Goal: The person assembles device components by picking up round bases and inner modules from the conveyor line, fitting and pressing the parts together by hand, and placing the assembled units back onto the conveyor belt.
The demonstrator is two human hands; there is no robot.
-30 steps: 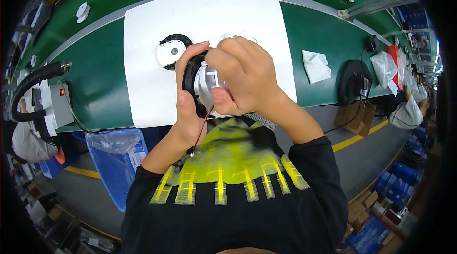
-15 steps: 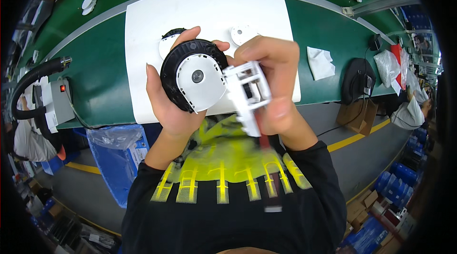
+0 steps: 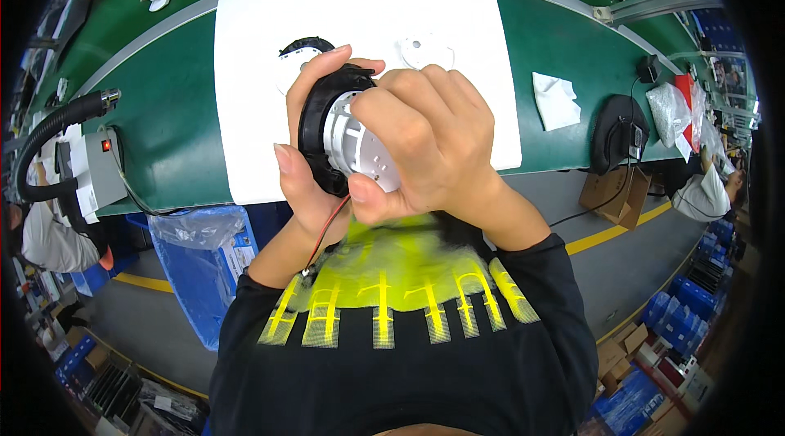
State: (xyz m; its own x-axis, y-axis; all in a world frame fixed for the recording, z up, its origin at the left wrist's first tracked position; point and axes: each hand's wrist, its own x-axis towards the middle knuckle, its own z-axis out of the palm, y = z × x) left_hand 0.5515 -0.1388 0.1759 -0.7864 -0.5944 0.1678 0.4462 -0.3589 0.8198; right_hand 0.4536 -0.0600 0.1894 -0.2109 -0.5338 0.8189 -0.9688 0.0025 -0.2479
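Note:
My left hand (image 3: pixel 309 205) is closed round a black round housing (image 3: pixel 314 135), tilted on its side above the white sheet. A white plastic part (image 3: pixel 372 156) sits against the housing's open face. My right hand (image 3: pixel 437 138) grips that white part, fingers curled over its top and thumb at its lower edge. A thin red and black wire (image 3: pixel 325 232) hangs from the parts past my left wrist. Where the two parts meet is partly hidden by my right fingers. Behind my hands, another black-rimmed white part (image 3: pixel 301 53) and a white disc-like part (image 3: pixel 423 52) lie on the sheet.
A white sheet (image 3: pixel 253 117) covers the middle of the green bench (image 3: pixel 176 138). To the left stand a grey box with a red light (image 3: pixel 105 160) and a black flexible tube (image 3: pixel 69 111). On the right lie a white cloth (image 3: pixel 556 101) and a black rounded item (image 3: pixel 613 134).
My right hand has brought the white part left against the housing. The housing has turned from facing up to its side. The wire now hangs near my left wrist.

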